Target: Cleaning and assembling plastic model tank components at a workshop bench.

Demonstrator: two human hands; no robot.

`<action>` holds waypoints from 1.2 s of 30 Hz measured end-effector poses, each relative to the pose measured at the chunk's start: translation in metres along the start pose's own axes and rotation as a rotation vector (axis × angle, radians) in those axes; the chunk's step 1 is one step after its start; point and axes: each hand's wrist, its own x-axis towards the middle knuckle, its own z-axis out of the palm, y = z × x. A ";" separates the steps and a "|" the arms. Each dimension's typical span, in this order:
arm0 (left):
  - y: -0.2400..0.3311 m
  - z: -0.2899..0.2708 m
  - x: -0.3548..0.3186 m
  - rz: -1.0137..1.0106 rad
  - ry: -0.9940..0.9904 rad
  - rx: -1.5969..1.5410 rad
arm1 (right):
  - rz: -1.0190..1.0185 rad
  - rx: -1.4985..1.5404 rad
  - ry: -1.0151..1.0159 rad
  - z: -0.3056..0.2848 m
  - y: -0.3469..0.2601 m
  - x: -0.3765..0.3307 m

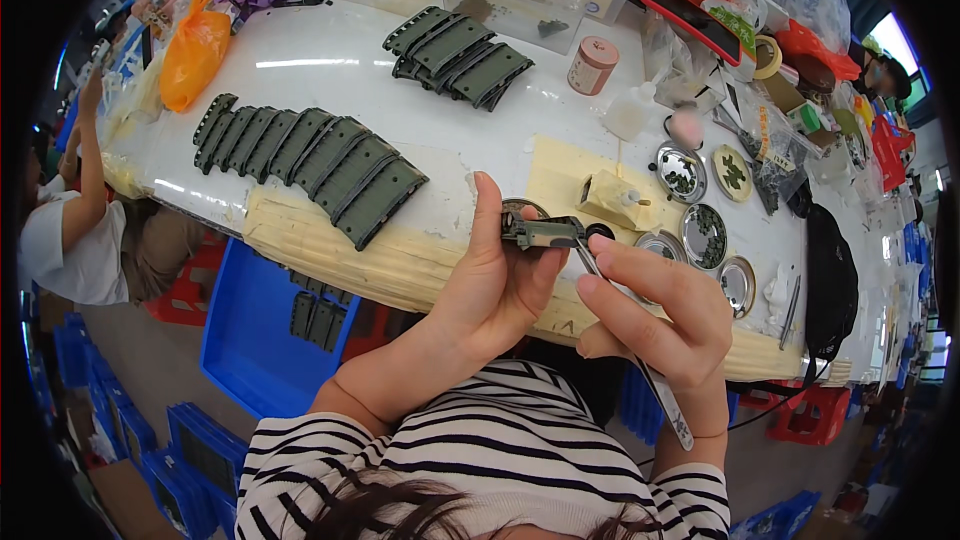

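My left hand (465, 302) grips a small curved dark green plastic part (545, 233) between thumb and fingers, over the table's front edge. In my right hand (672, 312) is a pair of metal tweezers (655, 385), handle end pointing down toward me. Its tips meet the right end of the green part; whether they pinch a small piece there is too small to tell. Similar green curved parts (315, 165) lie in an overlapping row to the left, and a shorter group (458, 58) sits farther back.
Round metal tins (704, 236) with small dark green pieces stand at right, beside a yellowish block (615, 200). A pink jar (594, 66) stands behind. Bags and a red-edged phone (690, 28) crowd the back right. Below the table, a blue bin (240, 340) holds green parts. Another person (85, 230) sits left.
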 end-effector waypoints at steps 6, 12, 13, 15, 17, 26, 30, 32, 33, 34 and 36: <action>0.000 0.000 0.001 0.010 0.015 0.014 | -0.002 0.006 -0.007 0.000 0.001 0.000; -0.001 0.000 0.000 0.001 0.032 0.012 | -0.126 0.018 -0.011 0.000 0.009 0.000; -0.001 0.000 0.000 0.000 0.033 0.017 | -0.093 0.014 0.000 0.001 0.007 0.000; -0.001 -0.001 0.001 0.001 0.034 0.021 | -0.025 0.005 0.024 0.004 0.001 -0.002; -0.001 -0.001 0.002 -0.002 0.031 0.021 | -0.035 0.007 0.025 0.005 0.002 -0.003; -0.002 -0.002 0.001 -0.013 0.029 0.009 | -0.098 0.037 0.013 0.004 0.008 -0.002; -0.004 -0.003 0.001 -0.016 0.039 -0.028 | -0.130 0.034 0.003 0.004 0.008 -0.002; -0.005 -0.004 0.001 -0.015 0.029 -0.040 | -0.084 0.021 0.025 0.007 0.003 -0.004; -0.006 -0.004 0.001 -0.014 0.019 -0.040 | -0.061 0.015 0.036 0.007 0.001 -0.005; -0.006 -0.004 0.000 -0.013 0.010 -0.041 | -0.063 0.011 0.037 0.008 0.001 -0.006; -0.007 -0.005 0.001 0.000 0.018 -0.020 | -0.068 0.004 0.041 0.008 0.001 -0.006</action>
